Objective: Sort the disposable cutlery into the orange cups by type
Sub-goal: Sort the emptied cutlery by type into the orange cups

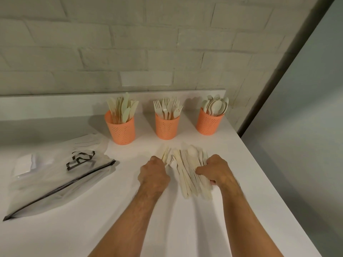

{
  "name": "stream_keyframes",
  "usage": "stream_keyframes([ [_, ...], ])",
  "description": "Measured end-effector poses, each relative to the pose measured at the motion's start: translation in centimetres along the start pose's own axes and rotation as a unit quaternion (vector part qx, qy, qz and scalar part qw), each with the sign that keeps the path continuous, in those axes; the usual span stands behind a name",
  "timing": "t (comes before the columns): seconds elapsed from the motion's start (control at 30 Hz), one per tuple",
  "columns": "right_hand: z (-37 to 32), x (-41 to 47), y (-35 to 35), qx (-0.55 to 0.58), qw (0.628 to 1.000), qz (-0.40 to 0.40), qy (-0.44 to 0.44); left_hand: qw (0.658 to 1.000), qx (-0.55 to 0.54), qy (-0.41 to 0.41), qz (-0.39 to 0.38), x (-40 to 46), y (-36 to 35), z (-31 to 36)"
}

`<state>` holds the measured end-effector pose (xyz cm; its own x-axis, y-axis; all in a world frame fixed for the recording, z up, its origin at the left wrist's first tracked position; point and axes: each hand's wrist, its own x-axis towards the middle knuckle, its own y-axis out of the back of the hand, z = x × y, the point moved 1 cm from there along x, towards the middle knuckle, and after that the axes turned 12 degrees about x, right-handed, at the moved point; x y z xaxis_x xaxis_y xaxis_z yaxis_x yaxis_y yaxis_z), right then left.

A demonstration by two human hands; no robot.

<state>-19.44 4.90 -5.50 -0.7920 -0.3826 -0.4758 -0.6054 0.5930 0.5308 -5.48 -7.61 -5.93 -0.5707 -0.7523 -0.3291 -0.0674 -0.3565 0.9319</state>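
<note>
Three orange perforated cups stand in a row near the wall: the left cup [121, 130] holds knives, the middle cup [166, 127] holds forks, the right cup [209, 124] holds spoons. A loose pile of cream cutlery [187, 171] lies on the white table in front of them, blurred. My left hand [154, 172] sits at the pile's left edge with fingers curled around a few pieces. My right hand [216, 169] is curled on the pile's right side, gripping several pieces.
A clear zip bag [55, 175] with a black zipper lies flat on the left of the white table [92, 229]. The table's right edge [269, 182] runs diagonally close to my right hand. A white brick wall stands behind the cups.
</note>
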Motion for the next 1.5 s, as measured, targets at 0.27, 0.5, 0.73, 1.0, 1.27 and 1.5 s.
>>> stream_keyframes([
  [0.27,0.9,0.2,0.6,0.05,0.998,-0.024,-0.017,1.0,0.001,-0.028,0.008,0.0,0.4,-1.0],
  [0.5,0.7,-1.0,0.6,0.18,0.98,-0.016,0.082,0.948,-0.255,-0.114,0.154,-0.1,1.6,-3.5],
  [0.73,-4.8,-5.1,-5.0,0.391,0.885,0.011,0.251,0.83,-0.476,-0.108,0.271,-1.3,2.8,-5.3],
  [1.0,-5.9,-5.4,-12.7,0.427,0.869,0.027,0.249,0.791,-0.541,-0.087,0.272,-0.6,-0.2,-7.2],
  [1.27,-6.5,-4.9,-12.9,0.437,0.861,0.034,0.256,0.78,-0.547,-0.091,0.29,0.4,1.6,-8.4],
  [1.5,-5.6,-3.7,-13.7,0.321,0.915,-0.005,0.246,0.802,-0.551,-0.009,0.231,0.4,-0.8,-8.4],
])
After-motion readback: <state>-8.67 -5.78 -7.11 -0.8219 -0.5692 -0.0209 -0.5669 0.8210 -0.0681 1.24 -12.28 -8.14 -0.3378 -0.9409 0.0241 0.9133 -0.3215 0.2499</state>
